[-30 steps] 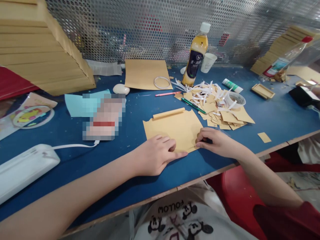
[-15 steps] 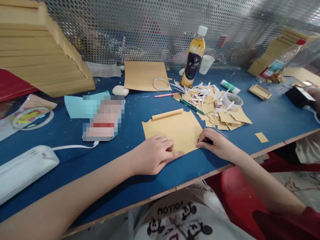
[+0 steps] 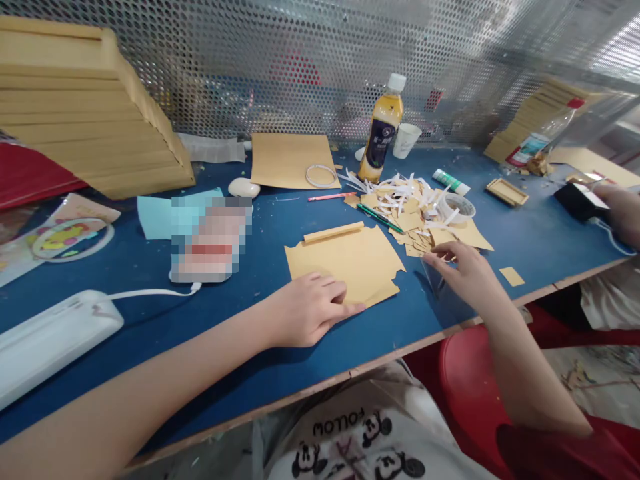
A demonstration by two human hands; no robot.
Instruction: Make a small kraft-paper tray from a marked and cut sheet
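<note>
A tan sheet of card (image 3: 345,260) lies flat on the blue table, with a folded strip along its far edge and notches at its right side. My left hand (image 3: 313,310) presses on its near left part, index finger stretched along the near edge, holding it down. To the right of the sheet, apart from it, my right hand (image 3: 463,273) hovers at the near side of the scrap pile (image 3: 417,220). Its fingers are curled, with a small dark thing partly showing under them; I cannot make out what it is. A clear strip lies beside these fingers.
A green pen (image 3: 379,218) lies against the scraps, near a tape roll (image 3: 459,208) and a drink bottle (image 3: 383,133). At left are a phone (image 3: 210,240), a white power bank (image 3: 65,340) and stacked card (image 3: 90,107). Another person's hand (image 3: 620,207) is far right.
My right hand has left the sheet's near right corner and moved right, to the scraps. A notch now shows at that corner. My left hand stays on the sheet; the view has shifted slightly.
</note>
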